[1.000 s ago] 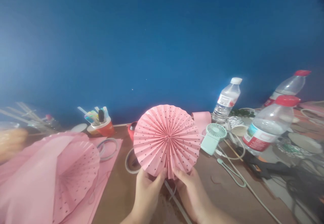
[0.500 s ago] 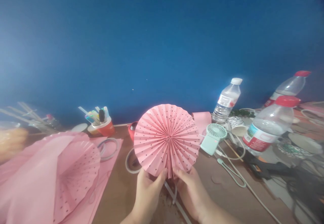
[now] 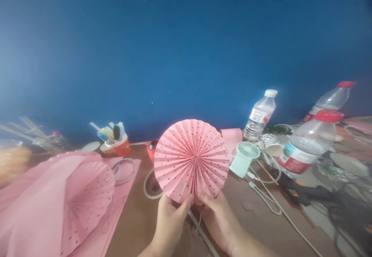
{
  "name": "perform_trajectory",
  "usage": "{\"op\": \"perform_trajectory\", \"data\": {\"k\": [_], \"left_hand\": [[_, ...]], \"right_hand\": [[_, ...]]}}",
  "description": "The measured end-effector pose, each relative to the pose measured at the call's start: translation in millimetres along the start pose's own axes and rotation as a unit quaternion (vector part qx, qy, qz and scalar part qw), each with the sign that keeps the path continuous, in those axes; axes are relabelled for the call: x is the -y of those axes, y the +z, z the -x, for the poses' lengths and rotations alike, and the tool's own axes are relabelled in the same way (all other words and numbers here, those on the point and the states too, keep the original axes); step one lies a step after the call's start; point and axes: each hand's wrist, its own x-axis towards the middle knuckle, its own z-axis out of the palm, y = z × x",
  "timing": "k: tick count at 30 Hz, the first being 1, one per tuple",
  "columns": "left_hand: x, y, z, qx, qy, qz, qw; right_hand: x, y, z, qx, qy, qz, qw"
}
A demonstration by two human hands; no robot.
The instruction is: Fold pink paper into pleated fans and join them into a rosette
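A round pleated pink paper fan with dark dots stands upright in front of me, spread into a full circle. My left hand pinches its lower edge just left of the bottom seam, thumb in front. On the other side of that seam, my right hand grips the edge in the same way. The fingers behind the paper are hidden. Below the fan, between my wrists, a narrow pale strip runs across the tabletop. A tape roll lies partly behind the fan's left side.
At left are larger pink pleated paper and a red cup of pens. To the right lie a mint handheld fan, a cable, a white-capped bottle, a red-capped bottle and a black tool.
My left thumb has shifted slightly at the fan's bottom edge. Both hands keep hold of the paper fan in almost the same place; the other objects stay where they were.
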Motion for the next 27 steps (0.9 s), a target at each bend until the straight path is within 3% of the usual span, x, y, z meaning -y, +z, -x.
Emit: {"op": "perform_trajectory", "data": {"k": [6, 9, 14, 22, 27], "left_hand": [[0.2, -2.0, 1.5, 0.015, -0.042, 0.17, 0.985], [-1.3, -0.7, -0.3, -0.004, -0.08, 0.214, 0.974], [-5.0, 5.8, -2.1, -0.032, -0.1, 0.175, 0.979], [-2.0, 3.2, -1.6, -0.005, -0.12, 0.165, 0.979], [-4.4, 2.4, -1.9, 0.044, -0.104, 0.187, 0.976]], "right_hand": [[-2.4, -5.2, -3.8, -0.013, -0.012, -0.007, 1.0], [-3.6, -7.2, -4.6, -0.021, 0.001, -0.007, 1.0], [-2.4, -3.5, -2.6, -0.002, 0.03, -0.017, 0.999], [-0.4, 2.4, -0.2, 0.01, 0.054, -0.029, 0.998], [-0.7, 1.0, -1.2, 0.003, 0.066, -0.033, 0.997]]}}
